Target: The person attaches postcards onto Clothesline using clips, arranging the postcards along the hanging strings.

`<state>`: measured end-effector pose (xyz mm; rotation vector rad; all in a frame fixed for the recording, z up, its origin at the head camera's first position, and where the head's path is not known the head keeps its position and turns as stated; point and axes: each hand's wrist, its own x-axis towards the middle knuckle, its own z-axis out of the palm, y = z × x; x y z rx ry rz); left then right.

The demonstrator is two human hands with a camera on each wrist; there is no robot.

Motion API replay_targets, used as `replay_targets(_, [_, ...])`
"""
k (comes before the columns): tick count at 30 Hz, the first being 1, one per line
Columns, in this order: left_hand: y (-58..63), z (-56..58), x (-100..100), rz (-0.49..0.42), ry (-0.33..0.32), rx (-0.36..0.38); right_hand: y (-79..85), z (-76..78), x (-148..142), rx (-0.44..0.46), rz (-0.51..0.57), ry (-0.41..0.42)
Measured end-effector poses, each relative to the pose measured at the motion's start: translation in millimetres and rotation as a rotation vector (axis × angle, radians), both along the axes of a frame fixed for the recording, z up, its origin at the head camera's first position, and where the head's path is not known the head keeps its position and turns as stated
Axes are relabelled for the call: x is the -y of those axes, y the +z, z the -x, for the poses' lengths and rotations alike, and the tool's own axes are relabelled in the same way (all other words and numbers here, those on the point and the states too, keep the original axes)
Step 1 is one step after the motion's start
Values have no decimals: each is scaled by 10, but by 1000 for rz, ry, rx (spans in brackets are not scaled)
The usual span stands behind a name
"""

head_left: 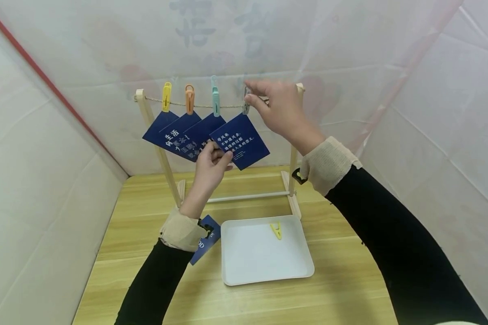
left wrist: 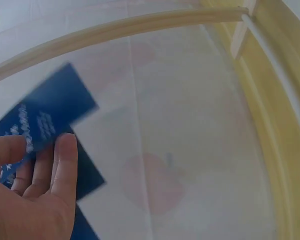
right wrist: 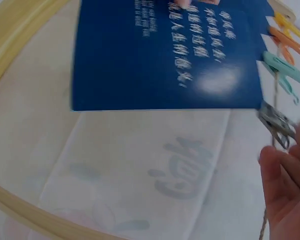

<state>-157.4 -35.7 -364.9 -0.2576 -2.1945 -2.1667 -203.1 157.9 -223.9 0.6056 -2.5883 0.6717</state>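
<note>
My left hand (head_left: 212,164) pinches the lower left edge of a dark blue card (head_left: 244,144) printed with white characters. A grey clothespin (head_left: 246,101) sits at that card's top corner on the string, and my right hand (head_left: 282,108) holds this clothespin between thumb and fingers. In the right wrist view, the clothespin's (right wrist: 276,122) tip is right at the card's corner. To the left, a yellow clothespin (head_left: 166,97), an orange clothespin (head_left: 190,100) and a teal clothespin (head_left: 216,101) hold overlapping blue cards on the string.
A wooden frame (head_left: 156,140) with a white lower bar (head_left: 248,197) carries the string. In front of it, a white tray (head_left: 260,262) holds a yellow clothespin (head_left: 276,231). Another blue card (head_left: 207,241) lies on the wooden table (head_left: 110,253), partly behind my left wrist.
</note>
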Motion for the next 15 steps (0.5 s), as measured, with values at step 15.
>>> replay_targets(15, [-362, -324, 249, 78, 55, 1, -534, -186, -292, -569, 312, 220])
